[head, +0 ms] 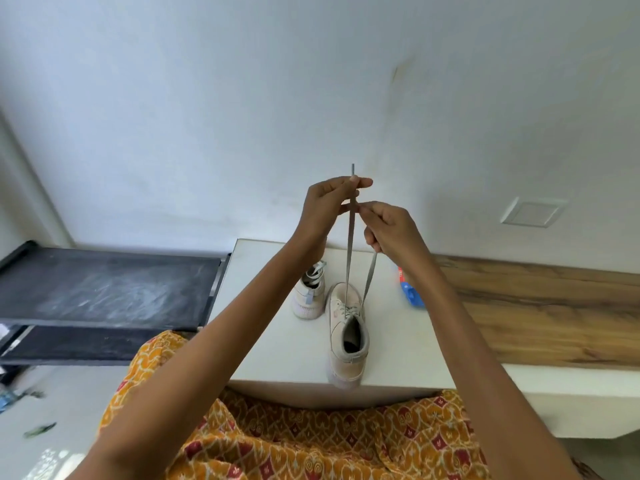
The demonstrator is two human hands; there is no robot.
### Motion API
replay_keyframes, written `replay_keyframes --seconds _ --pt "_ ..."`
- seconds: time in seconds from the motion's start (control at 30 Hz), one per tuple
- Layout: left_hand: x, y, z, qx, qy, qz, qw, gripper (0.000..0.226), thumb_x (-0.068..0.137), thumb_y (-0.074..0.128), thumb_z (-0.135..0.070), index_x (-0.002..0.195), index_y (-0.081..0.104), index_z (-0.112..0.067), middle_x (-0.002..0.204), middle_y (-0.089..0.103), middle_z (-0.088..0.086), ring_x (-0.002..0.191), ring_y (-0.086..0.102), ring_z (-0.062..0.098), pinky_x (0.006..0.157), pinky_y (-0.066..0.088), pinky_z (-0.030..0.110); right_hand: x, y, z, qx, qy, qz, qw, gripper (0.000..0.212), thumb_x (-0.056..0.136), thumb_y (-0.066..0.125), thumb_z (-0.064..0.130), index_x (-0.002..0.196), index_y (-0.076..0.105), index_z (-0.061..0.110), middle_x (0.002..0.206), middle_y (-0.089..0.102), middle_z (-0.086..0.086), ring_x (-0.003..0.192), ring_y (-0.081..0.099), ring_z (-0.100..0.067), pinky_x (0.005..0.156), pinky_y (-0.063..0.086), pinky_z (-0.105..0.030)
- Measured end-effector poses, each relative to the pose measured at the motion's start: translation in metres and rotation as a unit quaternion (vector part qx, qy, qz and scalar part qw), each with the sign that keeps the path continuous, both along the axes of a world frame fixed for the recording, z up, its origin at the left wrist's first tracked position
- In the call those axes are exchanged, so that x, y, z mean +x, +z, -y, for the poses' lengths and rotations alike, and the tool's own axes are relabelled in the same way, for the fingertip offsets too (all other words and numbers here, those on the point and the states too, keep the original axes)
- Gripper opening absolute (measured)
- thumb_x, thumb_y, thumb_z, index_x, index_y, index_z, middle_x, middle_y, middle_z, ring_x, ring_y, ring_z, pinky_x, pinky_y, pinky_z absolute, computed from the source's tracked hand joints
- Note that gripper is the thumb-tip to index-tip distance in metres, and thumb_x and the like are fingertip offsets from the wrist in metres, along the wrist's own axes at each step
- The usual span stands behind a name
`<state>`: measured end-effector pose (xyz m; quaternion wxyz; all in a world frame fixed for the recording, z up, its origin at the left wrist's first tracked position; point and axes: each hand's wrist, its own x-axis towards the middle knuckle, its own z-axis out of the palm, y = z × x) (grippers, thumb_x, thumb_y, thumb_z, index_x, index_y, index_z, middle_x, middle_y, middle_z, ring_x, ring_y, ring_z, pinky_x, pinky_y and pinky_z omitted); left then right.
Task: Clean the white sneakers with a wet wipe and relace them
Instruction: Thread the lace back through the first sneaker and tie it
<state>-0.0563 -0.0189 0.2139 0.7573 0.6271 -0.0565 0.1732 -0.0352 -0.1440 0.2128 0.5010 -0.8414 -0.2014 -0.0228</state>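
A white sneaker (347,341) stands upright near the front edge of the white table (270,327), heel towards me. Its grey lace (349,244) runs up from the eyelets in two taut strands. My left hand (329,206) pinches one strand near its tip, high above the shoe. My right hand (391,230) pinches the other strand just below and to the right. A second white sneaker (309,299) with loose laces sits behind and to the left of the first one.
A blue and red packet (410,289) lies on the table right of the shoes. A wood-grain shelf (536,313) extends to the right. A black rack (104,285) stands at the left. The wall is close behind. My patterned orange garment (311,441) fills the foreground.
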Motion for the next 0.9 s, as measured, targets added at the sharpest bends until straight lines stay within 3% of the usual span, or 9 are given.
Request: replay_keyframes --seconds 0.1,0.23,0.37,0.47,0.57,0.67,0.8,0.9 --pt "-0.005 -0.002 -0.003 0.052 -0.009 0.005 0.999 0.022 0.095 0.053 -0.020 0.100 0.072 -0.010 0.105 0.070 0.002 0.104 0.061 0.011 0.088 0.045 0.022 -0.004 -0.002 -0.004 -0.013 -0.004 0.018 1.000 0.022 0.096 0.049 0.026 0.092 0.069 0.020 0.051 0.053 0.006 0.040 0.042 -0.002 0.052 0.035 -0.020" --pt "-0.006 0.002 -0.006 0.104 -0.035 0.019 0.994 0.022 0.094 0.053 -0.017 0.100 0.071 -0.006 0.079 0.066 0.022 0.068 0.059 0.024 0.065 0.047 0.020 -0.010 0.006 -0.006 -0.007 0.041 -0.017 0.999 0.022 0.090 0.049 0.013 0.072 0.061 0.019 0.062 0.061 0.003 0.047 0.048 -0.002 0.055 0.037 -0.020" --pt "-0.002 0.003 -0.010 0.110 -0.083 0.011 0.990 0.028 0.098 0.048 -0.022 0.106 0.069 -0.006 0.077 0.063 0.017 0.061 0.059 0.016 0.064 0.049 0.022 -0.011 0.015 -0.003 0.011 0.064 -0.030 0.997 0.026 0.094 0.050 0.020 0.071 0.061 0.015 0.058 0.061 0.008 0.049 0.050 -0.004 0.052 0.040 -0.018" --pt "0.005 0.001 -0.008 0.057 -0.131 -0.054 0.988 0.044 0.102 0.030 -0.038 0.111 0.062 -0.010 0.086 0.061 0.011 0.074 0.060 0.019 0.070 0.052 0.030 -0.005 0.016 0.000 0.031 0.038 -0.018 0.999 0.032 0.098 0.045 0.028 0.078 0.065 0.012 0.060 0.060 0.003 0.052 0.051 -0.008 0.051 0.042 -0.019" --pt "0.015 -0.006 -0.006 0.033 -0.177 -0.099 0.979 0.054 0.101 0.021 -0.046 0.088 0.059 -0.011 0.077 0.057 0.008 0.068 0.058 0.024 0.071 0.052 0.035 0.002 0.016 0.002 0.046 0.031 -0.011 0.998 0.028 0.098 0.046 0.026 0.081 0.067 0.016 0.064 0.060 0.000 0.055 0.054 -0.011 0.052 0.045 -0.019" --pt "0.027 -0.009 -0.001 0.063 -0.189 -0.103 0.975 0.059 0.102 0.019 -0.046 0.065 0.049 -0.012 0.065 0.050 0.006 0.054 0.047 0.019 0.057 0.043 0.029 0.009 0.025 0.005 0.012 0.031 -0.005 0.999 0.024 0.096 0.048 0.022 0.080 0.066 0.018 0.067 0.062 0.002 0.058 0.058 -0.008 0.054 0.047 -0.018" --pt "0.048 0.008 0.006 0.074 -0.160 -0.134 0.975 0.058 0.101 0.019 -0.050 0.067 0.048 -0.012 0.059 0.043 0.002 0.048 0.034 0.013 0.047 0.031 0.024 0.030 0.050 0.010 -0.048 0.023 -0.029 0.998 0.023 0.096 0.048 0.023 0.080 0.063 0.016 0.069 0.064 -0.002 0.059 0.059 -0.009 0.053 0.047 -0.017" --pt "0.062 0.017 0.009 0.065 -0.196 -0.141 0.968 0.062 0.098 0.017 -0.056 0.070 0.048 -0.010 0.060 0.038 0.003 0.050 0.030 0.012 0.044 0.030 0.021 0.050 0.064 0.011 -0.081 0.009 -0.059 0.995 0.024 0.098 0.047 0.019 0.085 0.062 0.006 0.069 0.061 -0.006 0.058 0.056 -0.012 0.053 0.047 -0.018"
